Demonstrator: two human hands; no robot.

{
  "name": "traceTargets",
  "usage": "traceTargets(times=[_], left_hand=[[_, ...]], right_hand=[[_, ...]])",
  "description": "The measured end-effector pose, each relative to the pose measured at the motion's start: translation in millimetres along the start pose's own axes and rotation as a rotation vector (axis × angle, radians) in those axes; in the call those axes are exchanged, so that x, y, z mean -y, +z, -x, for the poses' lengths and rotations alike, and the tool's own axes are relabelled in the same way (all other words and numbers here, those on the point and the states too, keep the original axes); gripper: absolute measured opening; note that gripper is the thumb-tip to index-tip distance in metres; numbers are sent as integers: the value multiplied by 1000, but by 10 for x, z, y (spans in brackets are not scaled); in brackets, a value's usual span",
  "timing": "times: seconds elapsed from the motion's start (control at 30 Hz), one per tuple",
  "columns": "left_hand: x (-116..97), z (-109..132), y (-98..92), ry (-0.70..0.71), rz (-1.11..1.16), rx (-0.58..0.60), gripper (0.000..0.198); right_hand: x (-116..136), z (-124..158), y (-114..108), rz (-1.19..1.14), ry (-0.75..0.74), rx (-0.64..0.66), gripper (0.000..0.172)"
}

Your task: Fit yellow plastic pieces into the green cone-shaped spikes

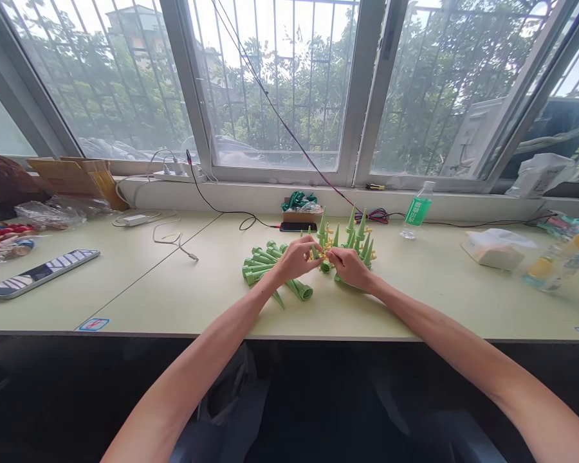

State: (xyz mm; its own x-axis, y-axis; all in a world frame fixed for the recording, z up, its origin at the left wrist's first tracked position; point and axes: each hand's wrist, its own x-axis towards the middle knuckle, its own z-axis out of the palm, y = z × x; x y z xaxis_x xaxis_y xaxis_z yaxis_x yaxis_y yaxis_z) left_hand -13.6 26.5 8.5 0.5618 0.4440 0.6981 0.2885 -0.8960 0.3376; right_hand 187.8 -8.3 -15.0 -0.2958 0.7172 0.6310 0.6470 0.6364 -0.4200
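Observation:
Close together over the middle of the table, both my hands work on one small assembly. My left hand has its fingers closed round a green plastic watering spike. Fingers pinched, my right hand meets it at a small yellow valve piece, partly hidden by the fingertips. Beside and under my left hand, several green spikes lie in a fanned pile, open ends outward. Behind my right hand stands a group of green spikes, points up, with yellow valves on them.
Behind the spikes are a phone and a small box with green material. A water bottle and a tissue pack stand right. Left lie a cable and a large tablet-like device. The table's front edge is near me.

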Motion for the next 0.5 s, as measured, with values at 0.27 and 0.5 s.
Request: traceTargets(times=[0.27,0.5], left_hand=[[-24,-6,33,-90,64,35,9],[-1,-14,61,-171,113,17,12]], right_hand=[[15,0,-13,-35,22,-6,40],[55,-5,-34,-105,-5,-28,21]])
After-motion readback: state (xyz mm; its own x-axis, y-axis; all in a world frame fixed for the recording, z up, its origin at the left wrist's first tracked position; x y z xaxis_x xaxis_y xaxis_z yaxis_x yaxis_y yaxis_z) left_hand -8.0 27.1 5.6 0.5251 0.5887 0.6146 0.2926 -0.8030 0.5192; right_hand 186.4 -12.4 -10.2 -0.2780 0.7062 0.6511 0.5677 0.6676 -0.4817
